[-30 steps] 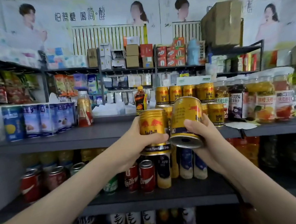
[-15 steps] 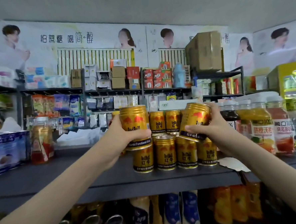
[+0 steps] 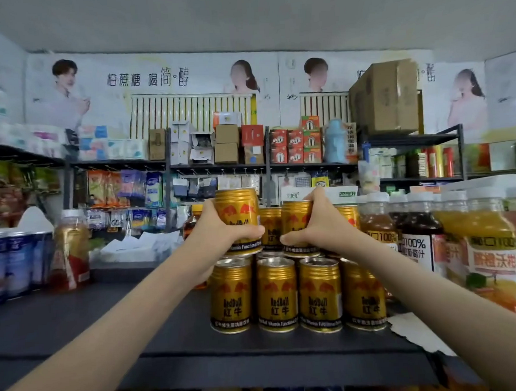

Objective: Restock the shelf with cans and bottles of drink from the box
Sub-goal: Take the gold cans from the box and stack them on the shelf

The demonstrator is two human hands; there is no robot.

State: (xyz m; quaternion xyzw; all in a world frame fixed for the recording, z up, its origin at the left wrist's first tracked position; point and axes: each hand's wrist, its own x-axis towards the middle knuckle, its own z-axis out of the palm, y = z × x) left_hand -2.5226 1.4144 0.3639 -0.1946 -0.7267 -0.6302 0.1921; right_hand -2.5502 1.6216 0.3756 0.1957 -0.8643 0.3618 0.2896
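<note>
Up at the shelf (image 3: 107, 319), the left hand (image 3: 220, 240) and right hand (image 3: 310, 231) are each clamped on a gold can, left can (image 3: 236, 214) and right can (image 3: 296, 220), held above the front row of cans (image 3: 296, 295). Stacking step, I'd say; next, each base must settle squarely on a lid below before letting go.

Wall posters (image 3: 153, 81), large cardboard carton (image 3: 386, 96), small boxes (image 3: 226, 143), hanging snack packets (image 3: 105, 186)
</note>
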